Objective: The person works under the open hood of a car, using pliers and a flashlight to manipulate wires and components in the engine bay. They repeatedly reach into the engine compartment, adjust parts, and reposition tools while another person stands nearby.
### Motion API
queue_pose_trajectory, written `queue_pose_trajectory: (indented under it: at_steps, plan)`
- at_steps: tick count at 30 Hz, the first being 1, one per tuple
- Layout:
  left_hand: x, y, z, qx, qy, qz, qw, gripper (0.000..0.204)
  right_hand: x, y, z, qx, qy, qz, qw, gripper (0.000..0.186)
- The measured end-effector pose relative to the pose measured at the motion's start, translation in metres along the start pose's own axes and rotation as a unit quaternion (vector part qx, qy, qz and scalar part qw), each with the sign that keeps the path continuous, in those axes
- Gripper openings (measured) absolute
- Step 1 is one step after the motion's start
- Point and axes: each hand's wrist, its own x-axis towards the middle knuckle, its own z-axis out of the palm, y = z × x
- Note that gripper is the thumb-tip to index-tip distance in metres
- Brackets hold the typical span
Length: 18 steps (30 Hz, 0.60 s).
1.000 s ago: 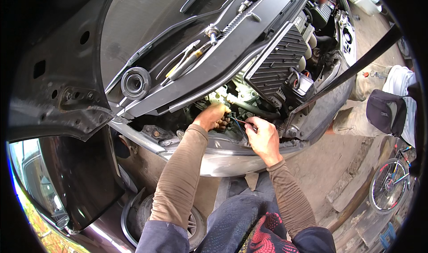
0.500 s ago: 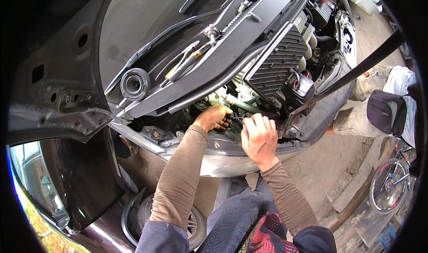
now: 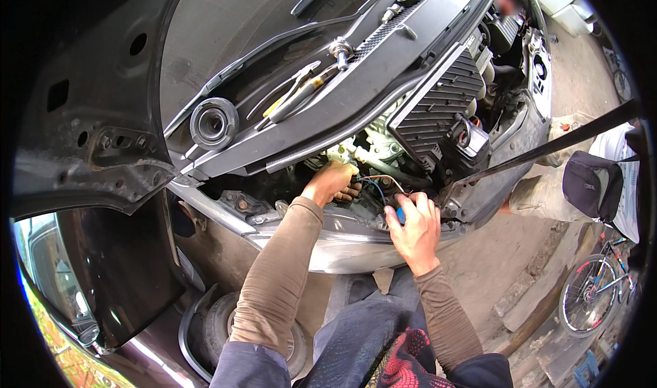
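Note:
My left hand (image 3: 332,184) reaches into the car's engine bay, its fingers curled beside thin coloured wires (image 3: 382,180) and light metal engine parts (image 3: 375,145); what it grips is hidden. My right hand (image 3: 415,232), lower and to the right, is closed round a small blue object (image 3: 400,215) where the wires run toward its fingertips. A ribbed black cover (image 3: 434,97) lies above the right hand, beside a battery-like box (image 3: 471,141). The front edge of the bodywork (image 3: 342,251) passes below both wrists.
The raised black panel (image 3: 89,94) stands at left. Pliers (image 3: 294,97), a black ring part (image 3: 213,123) and small metal parts (image 3: 341,53) rest on the cowl. A dark strut (image 3: 540,145) crosses the right. Another person (image 3: 540,196) stands there, near a bicycle (image 3: 588,292). A dark car (image 3: 116,272) is lower left.
My right hand has moved right and down, away from the left, and now shows a blue object. The wires stretch visibly between the hands. The whole view has shifted slightly.

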Motion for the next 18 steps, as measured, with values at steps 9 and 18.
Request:
queue_pose_trajectory:
  at_steps: [9, 18]
  plan:
    - [-0.025, 0.015, -0.002, 0.276, 0.064, 0.028, 0.959, 0.034, 0.032, 0.016, 0.027, 0.094, -0.088, 0.074, 0.989, 0.022]
    - [-0.051, 0.017, -0.007, 0.327, 0.031, 0.322, 0.888, 0.03, 0.056, 0.011, 0.026, 0.188, -0.152, -0.089, 0.966, 0.018]
